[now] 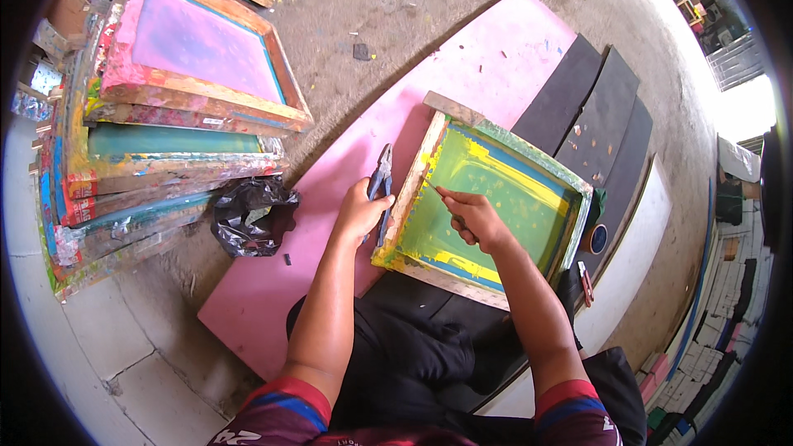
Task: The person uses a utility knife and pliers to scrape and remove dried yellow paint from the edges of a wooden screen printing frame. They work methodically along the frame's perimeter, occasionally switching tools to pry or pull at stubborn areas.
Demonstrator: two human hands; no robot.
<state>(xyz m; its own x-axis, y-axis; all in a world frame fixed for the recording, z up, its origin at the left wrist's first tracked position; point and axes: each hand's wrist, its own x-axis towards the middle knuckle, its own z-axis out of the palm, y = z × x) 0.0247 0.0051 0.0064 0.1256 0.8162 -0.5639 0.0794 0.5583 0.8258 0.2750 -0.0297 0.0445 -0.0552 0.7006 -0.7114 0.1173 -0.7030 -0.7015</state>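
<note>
While the left hand (357, 213) holds pliers (382, 172), a bag (235, 221) neighbours stacked frames (186, 167).

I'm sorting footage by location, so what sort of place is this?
Probably a screen-printing workshop: a stack of paint-stained wooden frames rises at the left, and a framed green screen smeared with yellow lies under the right hand.

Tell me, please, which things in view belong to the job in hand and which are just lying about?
Likely in the job:
- pliers, in the left hand
- thin item, kind unclear, in the right hand
- yellow-smeared framed screen

Apparently lying about:
- stacked frames
- black plastic bag
</note>
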